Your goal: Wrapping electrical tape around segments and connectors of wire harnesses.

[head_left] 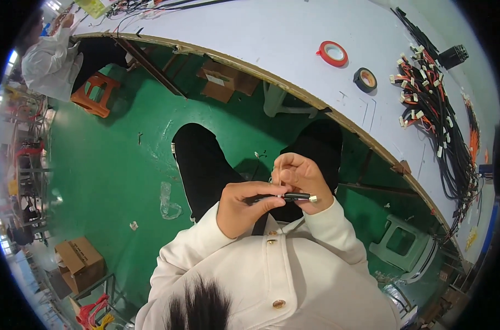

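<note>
Nearest the camera, a cream buttoned jacket (272, 275) fills the lower middle, its sleeves leading up to both hands held close together over black-trousered knees. The left hand (244, 206) pinches the near end of a short black wire piece (297, 196), thumb and forefinger clenched on it. The right hand (300, 175) curls over the piece from the far side, fingertips grasping it. The piece lies level between the two grips, dark along its length with a pale connector tip poking right. Far right, a white table (272, 33) carries a red tape roll (332, 53), a black tape roll (365, 80) and wire harnesses (431, 104)
</note>
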Action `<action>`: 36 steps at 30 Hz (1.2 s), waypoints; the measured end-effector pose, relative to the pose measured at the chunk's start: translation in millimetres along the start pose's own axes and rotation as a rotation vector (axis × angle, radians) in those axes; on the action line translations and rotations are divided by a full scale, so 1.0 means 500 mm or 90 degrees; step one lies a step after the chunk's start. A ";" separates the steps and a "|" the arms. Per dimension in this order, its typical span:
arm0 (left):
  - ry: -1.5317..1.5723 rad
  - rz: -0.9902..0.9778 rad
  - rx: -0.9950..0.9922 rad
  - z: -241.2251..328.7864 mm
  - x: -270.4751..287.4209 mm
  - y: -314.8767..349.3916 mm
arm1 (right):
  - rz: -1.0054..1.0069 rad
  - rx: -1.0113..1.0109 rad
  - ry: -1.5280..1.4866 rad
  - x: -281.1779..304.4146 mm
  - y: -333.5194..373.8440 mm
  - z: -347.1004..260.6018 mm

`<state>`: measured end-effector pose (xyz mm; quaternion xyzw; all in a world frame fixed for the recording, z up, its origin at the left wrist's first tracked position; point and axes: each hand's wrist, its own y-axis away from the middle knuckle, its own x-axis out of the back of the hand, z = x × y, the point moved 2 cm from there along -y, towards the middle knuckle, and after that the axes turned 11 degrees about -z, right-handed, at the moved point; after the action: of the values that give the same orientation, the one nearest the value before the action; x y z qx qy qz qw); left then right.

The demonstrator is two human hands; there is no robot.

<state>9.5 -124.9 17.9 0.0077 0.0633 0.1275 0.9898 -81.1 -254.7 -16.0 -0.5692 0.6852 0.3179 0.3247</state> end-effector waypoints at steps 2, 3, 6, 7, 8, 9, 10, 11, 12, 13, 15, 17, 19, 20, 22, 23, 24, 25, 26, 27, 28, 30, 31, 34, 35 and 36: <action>0.020 0.006 -0.006 -0.002 0.002 0.001 | -0.011 -0.009 -0.019 -0.007 0.004 0.004; 0.037 0.005 0.000 -0.003 0.003 0.002 | -0.003 -0.002 -0.033 -0.009 0.005 0.007; 0.023 0.009 -0.003 -0.005 0.007 0.003 | 0.021 0.023 -0.033 -0.020 0.006 0.012; 0.022 -0.001 -0.015 -0.004 0.007 0.004 | 0.047 0.040 -0.019 -0.022 0.005 0.012; 0.019 0.005 -0.005 -0.004 0.007 0.005 | 0.038 0.040 -0.019 -0.026 0.004 0.013; 0.016 0.004 0.019 -0.005 0.006 0.006 | 0.041 0.053 -0.003 -0.030 0.003 0.013; 0.018 0.012 0.009 -0.004 0.006 0.007 | 0.052 0.069 0.010 -0.032 0.002 0.013; -0.007 0.010 0.004 -0.002 0.005 0.008 | 0.045 0.064 0.013 -0.035 0.001 0.014; -0.033 0.008 -0.002 -0.001 0.004 0.008 | 0.048 0.077 0.030 -0.036 0.000 0.015; -0.032 0.009 -0.001 -0.001 0.003 0.010 | 0.057 0.090 0.043 -0.037 0.000 0.017; -0.034 0.005 -0.017 -0.001 0.000 0.011 | 0.048 0.097 0.066 -0.036 0.000 0.020; -0.043 0.007 -0.038 -0.003 -0.002 0.013 | 0.046 0.107 0.088 -0.031 0.001 0.023; -0.045 0.014 -0.051 -0.008 -0.003 0.015 | 0.083 0.107 0.124 -0.022 0.003 0.025; -0.048 0.009 -0.044 -0.012 -0.004 0.016 | 0.060 0.122 0.120 -0.020 0.001 0.025; -0.052 0.002 -0.041 -0.019 -0.007 0.015 | 0.012 0.132 0.092 -0.017 -0.004 0.026; 0.039 0.044 -0.024 -0.024 -0.008 0.014 | 0.010 0.126 0.103 -0.016 -0.011 0.029; 0.127 0.081 -0.010 -0.028 -0.007 0.008 | 0.022 0.124 0.085 -0.015 -0.018 0.036; 0.064 0.091 -0.060 -0.024 -0.003 0.000 | 0.034 0.129 0.073 -0.012 -0.029 0.042; 0.054 0.113 -0.098 -0.022 0.004 -0.011 | -0.042 0.118 -0.006 -0.012 -0.043 0.051; 0.100 0.183 -0.113 -0.019 0.020 -0.021 | -0.025 0.041 -0.052 -0.012 -0.053 0.070; 0.148 0.247 -0.116 -0.015 0.042 -0.028 | -0.056 -0.028 -0.093 -0.012 -0.063 0.088; 0.095 0.383 -0.171 0.005 0.120 -0.031 | -0.219 -0.172 0.274 -0.013 -0.061 0.108; 0.130 0.431 -0.228 0.017 0.170 -0.019 | -0.223 -0.146 0.404 -0.009 -0.059 0.108; 0.193 0.523 -0.369 0.039 0.363 0.070 | -0.116 -0.025 0.781 0.010 -0.030 0.055; 0.221 0.601 -0.351 0.033 0.428 0.119 | -0.107 0.100 0.828 0.010 -0.019 0.026; 0.233 0.631 -0.359 0.020 0.483 0.169 | -0.102 0.047 0.804 0.016 -0.003 -0.007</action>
<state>221.4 17.9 0.4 -0.2489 0.1851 0.5854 0.7490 -81.1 -262.2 -20.6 -0.6850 0.7102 -0.1280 -0.0997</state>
